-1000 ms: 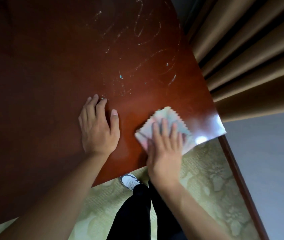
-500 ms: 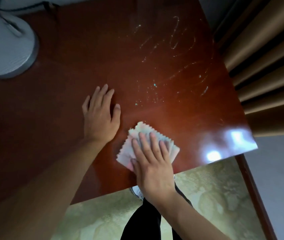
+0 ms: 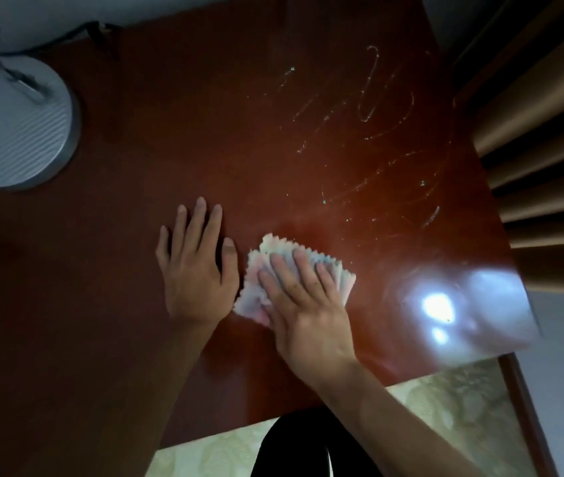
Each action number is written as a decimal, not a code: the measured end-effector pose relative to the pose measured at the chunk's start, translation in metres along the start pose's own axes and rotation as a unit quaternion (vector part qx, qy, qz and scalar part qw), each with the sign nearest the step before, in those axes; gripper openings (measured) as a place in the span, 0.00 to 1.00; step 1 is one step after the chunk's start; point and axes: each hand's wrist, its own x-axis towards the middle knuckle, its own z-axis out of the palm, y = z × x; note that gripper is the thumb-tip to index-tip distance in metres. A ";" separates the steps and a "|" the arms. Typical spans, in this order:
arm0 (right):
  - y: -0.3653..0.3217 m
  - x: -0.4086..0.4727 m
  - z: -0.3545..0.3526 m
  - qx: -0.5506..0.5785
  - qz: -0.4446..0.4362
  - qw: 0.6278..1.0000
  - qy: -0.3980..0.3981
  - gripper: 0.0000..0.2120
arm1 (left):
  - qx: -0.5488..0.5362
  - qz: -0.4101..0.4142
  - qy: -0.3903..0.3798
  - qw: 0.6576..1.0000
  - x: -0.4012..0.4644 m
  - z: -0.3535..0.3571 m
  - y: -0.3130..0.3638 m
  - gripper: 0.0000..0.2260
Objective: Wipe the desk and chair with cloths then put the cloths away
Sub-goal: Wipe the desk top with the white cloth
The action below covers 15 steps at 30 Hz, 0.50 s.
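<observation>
A glossy reddish-brown desk fills most of the view. My right hand presses flat on a small pastel cloth with zigzag edges, fingers straight, near the desk's front edge. My left hand lies flat on the wood just left of the cloth, palm down and holding nothing. Pale streaks and specks mark the desk surface beyond the cloth, toward the far right corner. No chair is in view.
A round grey lamp base with a black cable stands at the desk's far left. Brown curtains hang along the right side. A pale patterned carpet and my dark trouser leg lie below the front edge.
My right hand has slid the cloth leftward from the desk's right front corner until it sits beside my left hand. The view has shifted, bringing the lamp base in.
</observation>
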 end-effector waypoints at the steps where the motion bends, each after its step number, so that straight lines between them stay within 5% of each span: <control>1: 0.009 0.025 -0.004 0.003 0.006 1.000 0.012 0.21 | 0.002 -0.001 0.002 1.000 0.001 0.000 0.000 0.23; 8: 0.046 0.095 -0.007 -0.043 0.149 0.984 0.089 0.20 | 0.011 -0.002 0.016 1.000 0.000 0.004 -0.002 0.22; 12: -0.020 0.047 0.010 -0.031 0.016 0.999 -0.003 0.23 | 0.007 0.006 0.018 1.000 0.000 0.007 -0.005 0.23; 15: 0.012 0.081 -0.005 -0.027 -0.032 0.999 -0.031 0.22 | 0.003 0.001 0.010 1.000 0.000 0.006 -0.006 0.23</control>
